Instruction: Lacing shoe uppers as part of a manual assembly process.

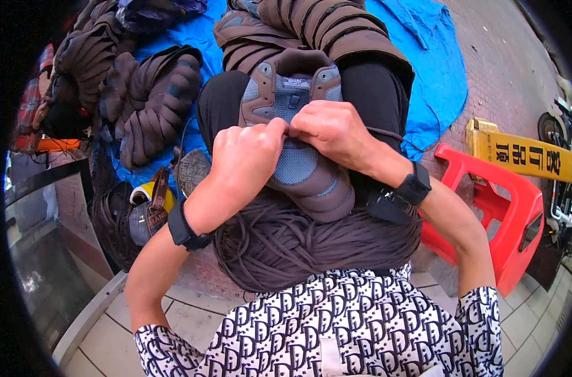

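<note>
A brown and grey-blue shoe upper (pixel 295 169) lies across my lap, its toe toward me and its collar away. Over its lacing area, my left hand (pixel 245 154) and my right hand (pixel 330 129) meet in closed pinches. A thin dark shoelace (pixel 393 135) runs out to the right past my right hand; the part between my fingertips is mostly hidden. Upper eyelets beside the tongue (pixel 292 97) appear without lace. Below the toe, a thick bundle of dark brown laces (pixel 317 245) rests on my lap.
Stacked shoe uppers (pixel 336 28) lie beyond my knees, and more piles (pixel 151 103) sit left on a blue tarp (pixel 433 81). At right stand a red plastic stool (pixel 506 188) and a yellow box (pixel 518 151). A glass-panelled frame (pixel 53 232) and another person's plaid sleeve (pixel 32 113) are left.
</note>
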`<state>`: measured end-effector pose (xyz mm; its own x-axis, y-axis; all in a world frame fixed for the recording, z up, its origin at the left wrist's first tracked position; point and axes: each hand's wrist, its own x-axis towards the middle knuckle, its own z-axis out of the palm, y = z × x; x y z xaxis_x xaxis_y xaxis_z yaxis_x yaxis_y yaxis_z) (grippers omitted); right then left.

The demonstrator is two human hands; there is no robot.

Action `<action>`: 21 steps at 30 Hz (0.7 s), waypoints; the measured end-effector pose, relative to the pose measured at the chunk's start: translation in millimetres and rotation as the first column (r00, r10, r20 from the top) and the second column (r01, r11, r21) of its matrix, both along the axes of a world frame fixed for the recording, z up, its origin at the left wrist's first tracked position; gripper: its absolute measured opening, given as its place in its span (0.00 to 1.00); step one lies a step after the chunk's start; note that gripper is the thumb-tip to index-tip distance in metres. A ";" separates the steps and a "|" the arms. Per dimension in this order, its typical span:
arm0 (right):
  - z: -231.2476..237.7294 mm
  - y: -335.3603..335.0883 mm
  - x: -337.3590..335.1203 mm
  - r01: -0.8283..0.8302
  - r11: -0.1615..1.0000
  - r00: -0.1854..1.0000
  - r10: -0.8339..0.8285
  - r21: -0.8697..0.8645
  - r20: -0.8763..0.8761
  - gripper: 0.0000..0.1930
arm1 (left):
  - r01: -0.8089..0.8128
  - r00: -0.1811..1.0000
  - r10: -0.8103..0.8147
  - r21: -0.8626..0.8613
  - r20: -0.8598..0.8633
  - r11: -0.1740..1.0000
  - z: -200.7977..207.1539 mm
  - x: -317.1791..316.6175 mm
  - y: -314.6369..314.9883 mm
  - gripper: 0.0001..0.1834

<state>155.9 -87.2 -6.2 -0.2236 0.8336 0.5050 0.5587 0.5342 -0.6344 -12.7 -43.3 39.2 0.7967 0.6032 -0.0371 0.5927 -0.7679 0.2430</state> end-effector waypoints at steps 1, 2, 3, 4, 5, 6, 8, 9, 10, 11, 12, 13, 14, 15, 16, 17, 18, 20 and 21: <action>1.2 -0.7 0.5 0.018 0.999 0.999 -0.017 -0.033 0.041 0.00 | 0.007 1.000 -0.008 0.023 0.024 1.000 1.2 -0.2 -0.4 0.04; 2.8 -1.3 0.9 0.016 0.999 0.999 -0.015 -0.030 0.039 0.00 | 0.058 0.997 -0.051 0.103 -0.064 0.993 2.6 0.4 -0.2 0.05; 3.9 -2.1 0.2 0.050 0.995 0.998 -0.048 -0.081 0.030 0.01 | 0.112 0.985 -0.084 0.181 -0.153 0.977 3.9 0.6 -0.4 0.05; 5.0 -1.5 -0.7 0.087 0.988 0.996 -0.085 -0.127 0.025 0.01 | 0.105 0.985 -0.078 0.181 -0.155 0.978 5.3 1.8 0.5 0.05; 5.5 -1.2 -2.7 0.090 0.988 0.996 -0.088 -0.124 0.024 0.01 | 0.140 0.981 -0.111 0.183 -0.161 0.973 6.4 2.9 1.1 0.05; 5.6 0.2 -5.5 0.116 0.984 0.993 -0.113 -0.134 0.029 0.02 | 0.177 0.979 -0.151 0.205 -0.138 0.963 7.4 4.6 2.6 0.04; 5.4 1.3 -10.5 0.135 0.969 0.987 -0.150 -0.208 -0.057 0.03 | 0.198 0.964 -0.161 0.172 -0.211 0.965 9.3 6.8 5.6 0.04; 5.5 1.3 -11.3 0.146 0.970 0.984 -0.162 -0.196 -0.072 0.03 | 0.205 0.953 -0.161 0.157 -0.256 0.966 9.9 8.0 7.7 0.05; 5.6 0.8 -11.6 0.139 0.956 0.981 -0.168 -0.260 -0.092 0.03 | 0.214 0.952 -0.169 0.157 -0.255 0.964 10.3 9.5 10.1 0.05; 5.9 0.0 -11.4 0.132 0.924 0.982 -0.171 -0.358 -0.080 0.03 | 0.176 0.956 -0.150 0.085 -0.250 0.981 10.7 10.9 13.3 0.06; 6.5 -0.9 -10.5 0.124 0.938 0.978 -0.170 -0.322 -0.118 0.03 | 0.136 0.961 -0.129 0.015 -0.247 0.991 10.9 12.2 16.3 0.07; 7.3 -2.0 -8.0 0.121 0.920 0.983 -0.163 -0.374 -0.082 0.03 | 0.137 0.960 -0.128 0.019 -0.250 0.990 11.7 13.1 20.8 0.07; 8.4 -2.5 -5.6 0.119 0.898 0.988 -0.151 -0.424 -0.043 0.04 | 0.091 0.981 -0.114 -0.150 -0.155 0.984 12.4 13.7 25.2 0.08; 9.1 -3.0 -4.3 0.122 0.899 0.987 -0.154 -0.421 -0.043 0.04 | 0.026 0.993 -0.058 -0.299 -0.100 0.954 12.8 14.2 27.0 0.09; 10.2 -3.2 -2.9 0.160 0.929 0.987 -0.156 -0.333 0.039 0.05 | 0.027 0.996 -0.052 -0.322 -0.068 0.946 13.2 14.3 27.3 0.08; 11.0 -2.9 -1.7 0.169 0.957 0.982 -0.143 -0.235 0.124 0.07 | 0.074 0.997 -0.078 -0.307 -0.003 0.949 13.6 14.2 26.9 0.08; 12.0 -2.5 -0.1 0.187 0.953 0.980 -0.163 -0.239 0.117 0.07 | -0.032 0.999 0.028 -0.394 -0.016 0.919 14.2 13.6 24.3 0.08; 13.6 -1.6 0.6 0.118 0.970 0.993 -0.115 -0.214 0.028 0.10 | -0.138 0.990 0.130 -0.472 -0.048 0.871 16.0 10.5 16.7 0.08; 14.0 -0.8 0.2 0.098 0.979 0.995 -0.100 -0.176 0.001 0.10 | -0.147 0.984 0.177 -0.473 0.020 0.869 16.5 9.0 13.2 0.07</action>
